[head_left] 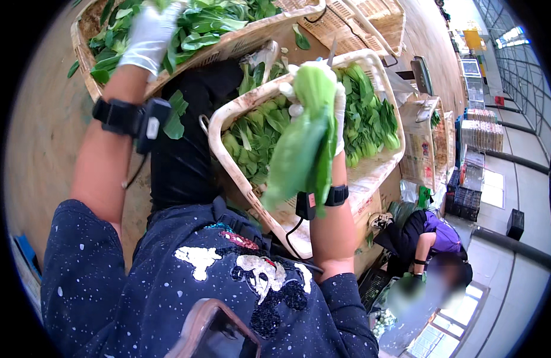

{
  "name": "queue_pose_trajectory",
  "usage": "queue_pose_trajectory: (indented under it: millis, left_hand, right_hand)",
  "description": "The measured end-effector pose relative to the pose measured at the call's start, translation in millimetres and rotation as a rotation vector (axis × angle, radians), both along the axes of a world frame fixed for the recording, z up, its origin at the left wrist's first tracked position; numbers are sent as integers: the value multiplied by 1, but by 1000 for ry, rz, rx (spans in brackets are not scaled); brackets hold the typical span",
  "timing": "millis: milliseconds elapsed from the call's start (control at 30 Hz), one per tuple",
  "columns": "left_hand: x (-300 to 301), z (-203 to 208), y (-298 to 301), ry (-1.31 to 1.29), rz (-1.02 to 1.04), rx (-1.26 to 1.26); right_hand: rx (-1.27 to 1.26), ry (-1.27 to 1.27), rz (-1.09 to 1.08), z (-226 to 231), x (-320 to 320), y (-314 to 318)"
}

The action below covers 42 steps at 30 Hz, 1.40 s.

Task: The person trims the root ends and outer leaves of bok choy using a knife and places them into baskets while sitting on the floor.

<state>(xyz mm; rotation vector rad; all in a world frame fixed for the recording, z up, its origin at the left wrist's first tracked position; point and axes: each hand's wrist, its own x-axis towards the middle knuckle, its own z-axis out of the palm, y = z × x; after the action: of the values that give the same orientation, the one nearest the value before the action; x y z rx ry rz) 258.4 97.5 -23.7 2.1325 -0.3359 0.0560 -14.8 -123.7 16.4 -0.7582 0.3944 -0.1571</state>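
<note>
Brown floor (49,131) spreads wide on the left, giving the left arm broad room on its outer side. Two cream plastic crates stand there: the far-left crate (251,39), whose near wall slants past the person's dark-trousered leg (179,164), and the right crate (216,137), whose thick rim curves round close to that leg. Between their facing edges the gap is narrow, taken up by the leg and some leaves. Loose greens (213,18) heap up to the far-left crate's rim; bundled greens (371,113) line the right crate's right side, and more lie at its left. Above the middle of the right crate, a green leafy head (305,134) is held up, leaves pointing near. The right hand (339,113), white-gloved, grips this head, fingers wrapped around it. The left hand (151,39), also gloved, is over the loose greens; whether it grasps any I cannot tell, as it is blurred. A thin pointed blade (332,52) juts up beside the right hand. One loose leaf (300,37) lies in the gap's far end.
</note>
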Motion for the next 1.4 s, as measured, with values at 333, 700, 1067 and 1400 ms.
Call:
queue_pose_trajectory:
  millis: [333,700,1067,1400]
  left_hand:
    - [-139,18,-65,238,-438,-440]
    - [-246,39,-100,1161,-961,-527]
    - [-266,11,-97,1464,-1053,-606]
    - [-264,16,-162,763,-1016,-320]
  right_hand:
    - [101,-130,-289,-19,-65,-8]
    - [-234,176,-373,-13,-100,0]
    - [-510,365,-304,-11,-139,-10]
    - [-631,276,-958,7,-292,-101]
